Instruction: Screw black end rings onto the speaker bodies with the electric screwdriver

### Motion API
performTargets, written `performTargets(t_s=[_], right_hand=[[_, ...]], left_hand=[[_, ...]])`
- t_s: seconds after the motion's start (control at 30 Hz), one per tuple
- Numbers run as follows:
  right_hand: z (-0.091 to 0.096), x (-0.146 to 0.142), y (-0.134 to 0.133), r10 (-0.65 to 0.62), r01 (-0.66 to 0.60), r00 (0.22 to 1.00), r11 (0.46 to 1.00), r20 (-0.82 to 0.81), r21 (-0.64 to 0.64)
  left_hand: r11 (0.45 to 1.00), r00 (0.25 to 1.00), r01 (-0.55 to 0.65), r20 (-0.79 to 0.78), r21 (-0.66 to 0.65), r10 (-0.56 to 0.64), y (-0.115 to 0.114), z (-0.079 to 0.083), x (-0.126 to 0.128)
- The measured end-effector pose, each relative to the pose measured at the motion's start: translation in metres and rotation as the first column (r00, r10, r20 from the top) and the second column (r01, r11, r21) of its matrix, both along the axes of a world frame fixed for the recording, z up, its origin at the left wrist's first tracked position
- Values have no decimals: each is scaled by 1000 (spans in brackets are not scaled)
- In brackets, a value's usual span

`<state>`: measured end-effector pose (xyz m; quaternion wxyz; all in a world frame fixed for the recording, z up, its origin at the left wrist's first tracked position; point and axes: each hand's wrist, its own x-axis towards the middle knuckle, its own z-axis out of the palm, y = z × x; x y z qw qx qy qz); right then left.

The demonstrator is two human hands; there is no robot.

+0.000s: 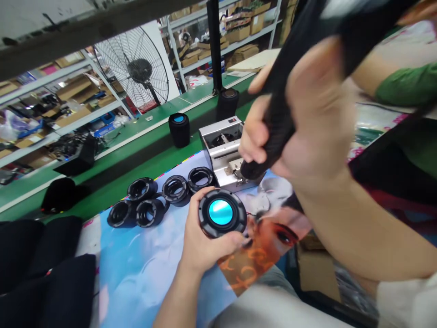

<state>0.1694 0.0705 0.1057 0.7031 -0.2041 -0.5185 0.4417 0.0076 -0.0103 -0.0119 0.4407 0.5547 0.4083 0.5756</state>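
My left hand is closed around a round black speaker part with a bright blue centre, holding it just above the printed mat. My right hand, raised close to the camera, grips a long black tool handle whose tip points down at a small silver metal fixture. Several empty black ring-shaped housings lie on the mat to the left of the held part.
A green conveyor belt runs behind the mat and carries two black cylindrical speakers. Black fabric covers lie at the lower left. A standing fan and shelves of cardboard boxes fill the background. Another person's green sleeve shows at the right.
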Motion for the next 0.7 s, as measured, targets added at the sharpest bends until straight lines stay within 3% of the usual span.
performTargets(t_s=[0.03,0.13,0.2,0.37,0.57,0.7], right_hand=[[14,-2,-7,-67,67,998,998,8,-6],[44,-9,-21,-1,5,992,1000,129,-28],[51,-12,-23,65,-61,985,998,161,-26],[36,-15,-18,235,-240,956,971,175,7],[24,-25,-20,336,-347,934,934,123,80],[24,-28,-19,419,-424,897,906,143,6]], left_hand=[[1000,1000,1,2,-1,-1,0,0,0],[1000,1000,10,3,-13,-10,0,2,0],[999,1000,22,-6,-31,-22,1,3,0],[998,999,28,-16,-61,-29,1,8,-2],[999,999,4,-42,-52,-6,1,7,-2],[999,999,6,-31,-47,-7,1,5,-1]])
